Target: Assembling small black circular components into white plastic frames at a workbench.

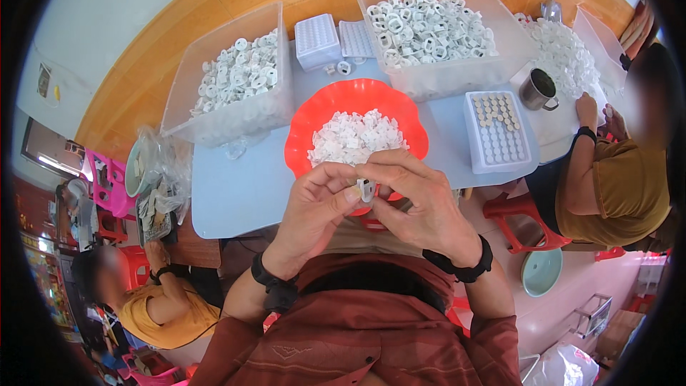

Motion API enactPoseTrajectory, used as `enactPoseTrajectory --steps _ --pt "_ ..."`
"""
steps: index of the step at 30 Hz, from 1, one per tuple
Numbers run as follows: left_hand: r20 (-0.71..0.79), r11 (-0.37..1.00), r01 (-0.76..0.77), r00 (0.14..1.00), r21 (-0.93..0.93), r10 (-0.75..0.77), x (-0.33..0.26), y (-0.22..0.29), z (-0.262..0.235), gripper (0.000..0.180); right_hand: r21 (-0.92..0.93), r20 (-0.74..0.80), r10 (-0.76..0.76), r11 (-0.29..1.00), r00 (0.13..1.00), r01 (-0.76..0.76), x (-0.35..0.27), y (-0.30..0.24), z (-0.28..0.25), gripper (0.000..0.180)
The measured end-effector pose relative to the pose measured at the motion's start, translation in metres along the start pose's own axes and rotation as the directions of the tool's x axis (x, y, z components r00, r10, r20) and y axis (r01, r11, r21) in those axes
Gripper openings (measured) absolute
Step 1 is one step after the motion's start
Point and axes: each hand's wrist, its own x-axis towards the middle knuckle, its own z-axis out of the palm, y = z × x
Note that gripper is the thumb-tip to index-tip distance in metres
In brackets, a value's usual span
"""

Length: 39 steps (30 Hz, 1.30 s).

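Both hands meet just near of the red bowl [300, 136], over the near edge of the tabletop [236, 186]. Left hand [314, 207] and right hand [421, 204] pinch one small white plastic part [366, 189] between thumbs and fingertips, fingers clenched around it, mostly hiding it. The bowl holds a heap of small white pieces [355, 136]. Far left sits a clear bin of white rings [239, 71], far right a second clear bin [429, 28], and right of the bowl a white tray with round slots [496, 132]. Risks, as I judge them: the part is tiny and held off the tabletop edge, so a slipped pinch drops it into the lap or onto the floor; a misaligned press could jam or crack it; a wrist nudge could tip the bowl's heap.
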Motion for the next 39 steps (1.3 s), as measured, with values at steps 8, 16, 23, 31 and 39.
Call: enactPoseTrajectory --steps 8,16,23,31,39 --pt "0.019 0.997 -0.027 0.999 -0.069 0.029 0.0001 0.0000 0.0011 0.026 0.028 -0.039 -0.017 0.999 0.999 0.018 -0.0010 0.0049 0.0019 0.054" --pt "0.034 0.995 -0.059 0.997 -0.079 0.062 0.0002 -0.0028 -0.0023 0.027 0.075 -0.009 -0.011 0.997 1.000 0.012 -0.0012 0.0040 0.0006 0.050" --pt "-0.009 0.999 -0.029 1.000 -0.038 0.028 -0.0018 -0.0031 -0.0011 0.030 0.090 -0.030 -0.002 0.996 1.000 0.005 -0.0015 0.0045 0.0015 0.054" --pt "-0.036 0.999 -0.009 0.999 0.045 0.011 -0.0025 -0.0007 0.0056 0.031 0.017 -0.038 -0.032 0.999 0.999 0.033 -0.0043 0.0073 0.0024 0.055" --pt "-0.043 0.995 -0.013 0.999 0.102 0.017 -0.0014 -0.0028 0.0036 0.029 -0.132 -0.032 -0.114 0.985 0.993 0.109 -0.0053 0.0063 0.0009 0.053"
